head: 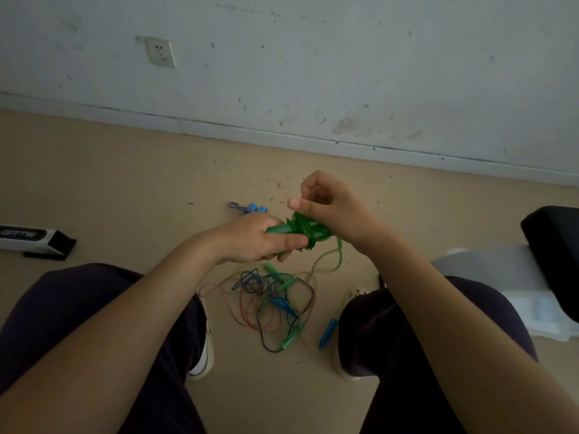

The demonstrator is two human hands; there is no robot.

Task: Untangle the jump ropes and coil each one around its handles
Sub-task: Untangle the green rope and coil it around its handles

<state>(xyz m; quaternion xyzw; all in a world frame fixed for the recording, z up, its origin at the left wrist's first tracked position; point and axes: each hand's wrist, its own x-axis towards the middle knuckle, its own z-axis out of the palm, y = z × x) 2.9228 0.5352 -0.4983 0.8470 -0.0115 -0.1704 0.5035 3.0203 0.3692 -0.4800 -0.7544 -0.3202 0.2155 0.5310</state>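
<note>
My left hand (255,238) grips the green handles (279,229) of a jump rope, held level above the floor. Green rope (308,228) is wound in a thick coil around the handles' right end. My right hand (333,203) is at that coil, its fingers curled and pinching the green rope. A loose length of the green rope (336,261) hangs down to the floor. Below lies a tangle of red, blue and green ropes (269,303) with green handles (289,338) and a blue handle (327,333). A coiled blue-handled rope (249,208) lies beyond my left hand.
My knees in dark trousers (94,324) frame the tangle, with a shoe (202,355) on each side. A white and black box (34,241) lies on the floor at the left. A black and white object (548,252) stands at the right. The wall (313,73) is close ahead.
</note>
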